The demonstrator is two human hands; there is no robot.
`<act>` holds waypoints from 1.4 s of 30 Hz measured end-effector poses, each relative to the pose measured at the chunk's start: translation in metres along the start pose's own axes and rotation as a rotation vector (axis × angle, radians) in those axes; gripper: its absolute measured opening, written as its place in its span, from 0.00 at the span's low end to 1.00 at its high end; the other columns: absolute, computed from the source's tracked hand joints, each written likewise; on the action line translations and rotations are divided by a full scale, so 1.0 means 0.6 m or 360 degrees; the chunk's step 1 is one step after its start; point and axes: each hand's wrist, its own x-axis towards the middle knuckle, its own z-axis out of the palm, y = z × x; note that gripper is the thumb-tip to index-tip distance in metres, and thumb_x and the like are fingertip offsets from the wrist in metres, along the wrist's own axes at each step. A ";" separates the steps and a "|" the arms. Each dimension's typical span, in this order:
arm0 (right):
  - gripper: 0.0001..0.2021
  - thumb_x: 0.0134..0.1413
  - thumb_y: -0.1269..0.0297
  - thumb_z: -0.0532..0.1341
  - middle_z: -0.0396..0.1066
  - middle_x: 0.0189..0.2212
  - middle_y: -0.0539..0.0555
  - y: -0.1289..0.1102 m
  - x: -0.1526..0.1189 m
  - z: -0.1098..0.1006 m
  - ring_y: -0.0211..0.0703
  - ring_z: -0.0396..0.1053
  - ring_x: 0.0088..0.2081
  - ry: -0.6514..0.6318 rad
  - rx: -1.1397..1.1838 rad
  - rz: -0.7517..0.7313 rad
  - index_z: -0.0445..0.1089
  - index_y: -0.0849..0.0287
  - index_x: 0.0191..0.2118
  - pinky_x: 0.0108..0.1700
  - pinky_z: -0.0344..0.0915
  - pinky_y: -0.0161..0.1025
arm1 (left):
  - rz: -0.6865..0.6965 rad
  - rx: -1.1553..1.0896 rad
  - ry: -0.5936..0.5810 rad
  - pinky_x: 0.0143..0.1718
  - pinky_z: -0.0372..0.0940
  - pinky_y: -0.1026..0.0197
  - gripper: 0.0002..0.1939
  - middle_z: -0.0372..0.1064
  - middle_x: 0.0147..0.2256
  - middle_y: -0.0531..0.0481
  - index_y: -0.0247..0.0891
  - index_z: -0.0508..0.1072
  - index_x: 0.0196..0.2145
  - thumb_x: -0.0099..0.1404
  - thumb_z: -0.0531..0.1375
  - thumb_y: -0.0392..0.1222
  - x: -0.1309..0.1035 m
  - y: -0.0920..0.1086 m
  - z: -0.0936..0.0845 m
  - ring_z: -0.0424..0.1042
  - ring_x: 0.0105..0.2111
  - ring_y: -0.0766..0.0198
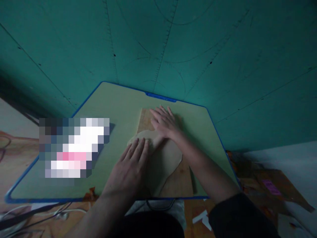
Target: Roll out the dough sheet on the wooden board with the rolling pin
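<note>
A wide, thin sheet of pale dough [163, 167] lies on a wooden cutting board [179, 180]. What looks like a rolling pin [156, 142] slants across the dough between my hands, its ends hidden beneath them. My left hand [132, 158] rests palm down on its near left end, fingers stretched out at the dough's left edge. Toward the far side, my right hand [163, 122] lies flat over the other end, with fingers spread above the board. Neither hand is wrapped round anything.
The board rests on a pale folding table [119, 102] with a blue rim. A blurred-out bright rectangular object [81, 142] is on the left. Behind stands a green wall [138, 43]. Cables [61, 213] and cardboard [269, 188] lie below.
</note>
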 end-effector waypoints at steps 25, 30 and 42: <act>0.27 0.63 0.70 0.48 0.63 0.65 0.57 -0.014 0.017 0.008 0.50 0.52 0.70 0.0095 0.0109 -0.0127 0.63 0.61 0.65 0.72 0.38 0.56 | -0.0174 -0.0115 -0.0211 0.61 0.60 0.41 0.34 0.60 0.65 0.34 0.39 0.54 0.70 0.68 0.52 0.33 0.016 -0.002 -0.015 0.60 0.65 0.41; 0.28 0.58 0.69 0.49 0.63 0.65 0.59 0.042 -0.083 0.009 0.53 0.52 0.70 0.0172 0.0040 -0.0211 0.64 0.62 0.64 0.71 0.42 0.57 | 0.0045 -0.0143 0.0005 0.61 0.61 0.47 0.29 0.57 0.67 0.36 0.28 0.61 0.66 0.69 0.51 0.35 0.012 0.076 -0.005 0.61 0.65 0.45; 0.27 0.64 0.68 0.48 0.61 0.67 0.56 -0.023 0.036 0.009 0.51 0.51 0.70 0.0014 0.0120 -0.0155 0.61 0.59 0.66 0.72 0.38 0.57 | -0.0318 -0.0177 -0.0169 0.61 0.59 0.33 0.24 0.64 0.63 0.36 0.37 0.65 0.64 0.74 0.51 0.45 0.022 -0.029 -0.015 0.59 0.65 0.37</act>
